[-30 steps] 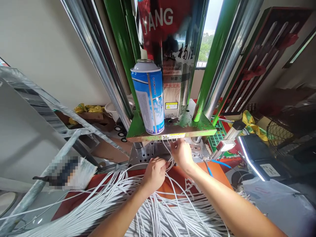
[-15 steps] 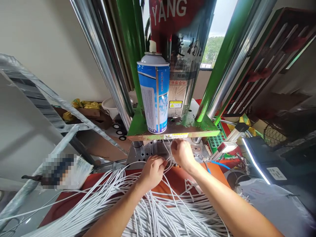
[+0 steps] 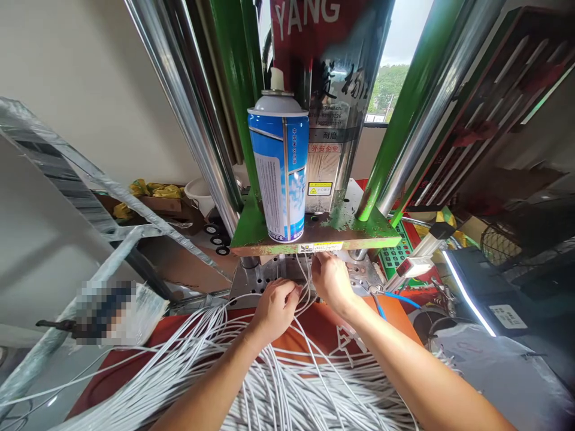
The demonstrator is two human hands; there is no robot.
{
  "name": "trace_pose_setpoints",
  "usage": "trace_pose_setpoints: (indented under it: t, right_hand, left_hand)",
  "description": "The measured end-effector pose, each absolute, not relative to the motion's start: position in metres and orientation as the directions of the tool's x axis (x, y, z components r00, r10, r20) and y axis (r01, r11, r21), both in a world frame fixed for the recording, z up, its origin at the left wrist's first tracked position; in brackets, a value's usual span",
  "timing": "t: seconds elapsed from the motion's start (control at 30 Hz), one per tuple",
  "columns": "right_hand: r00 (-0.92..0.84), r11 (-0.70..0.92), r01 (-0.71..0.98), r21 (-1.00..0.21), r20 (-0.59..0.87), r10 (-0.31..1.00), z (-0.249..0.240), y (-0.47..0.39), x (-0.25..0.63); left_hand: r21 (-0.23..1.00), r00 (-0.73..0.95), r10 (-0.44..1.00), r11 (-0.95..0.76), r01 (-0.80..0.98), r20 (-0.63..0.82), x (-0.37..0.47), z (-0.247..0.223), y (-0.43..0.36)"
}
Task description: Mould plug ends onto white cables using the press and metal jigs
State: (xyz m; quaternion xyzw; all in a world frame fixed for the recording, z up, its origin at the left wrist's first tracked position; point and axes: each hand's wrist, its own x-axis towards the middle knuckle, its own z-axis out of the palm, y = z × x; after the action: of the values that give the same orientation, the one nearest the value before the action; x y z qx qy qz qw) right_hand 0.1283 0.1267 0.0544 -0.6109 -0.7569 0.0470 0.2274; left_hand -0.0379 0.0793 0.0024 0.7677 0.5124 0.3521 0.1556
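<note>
Here, the left hand (image 3: 277, 304) rests with its fingers curled inward against thin white wires (image 3: 308, 280); whether they are clamped on one cannot be told. At its 2 o'clock is the right hand (image 3: 331, 280), fingertips hidden beneath the front edge of a green plate (image 3: 359, 230), so their grip cannot be told. The wires run between the hands. At the left hand's 12 o'clock, a blue spray can (image 3: 279, 173) stands on the plate; a wire heap (image 3: 287, 383) spreads at 6.
</note>
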Motion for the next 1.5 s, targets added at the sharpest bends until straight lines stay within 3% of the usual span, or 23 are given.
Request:
trace_pose_setpoints:
  t: [0.4,0.67,1.03,1.5]
  right_hand:
    - [-0.151,0.271,0.870,-0.412,0.301,0.942,0.0525,0.1246,0.1297]
    - [-0.142,0.266,0.854,-0.448,0.292,0.946,0.0550,0.1239,0.1288]
    - [-0.090,0.225,0.827,-0.515,0.273,0.958,0.0556,0.1260,0.1291]
    - [-0.134,0.274,0.818,-0.506,0.296,0.946,0.0526,0.1247,0.1288]
  left_hand:
    - [0.616,0.069,0.854,-0.425,0.663,0.515,-0.0412,0.0064,0.0821]
    - [0.620,0.051,0.833,-0.449,0.643,0.551,-0.0428,0.0038,0.0835]
    - [0.635,0.025,0.828,-0.449,0.629,0.560,-0.0444,0.0063,0.0839]
    - [0.643,0.007,0.837,-0.425,0.637,0.547,-0.0453,0.0046,0.0851]
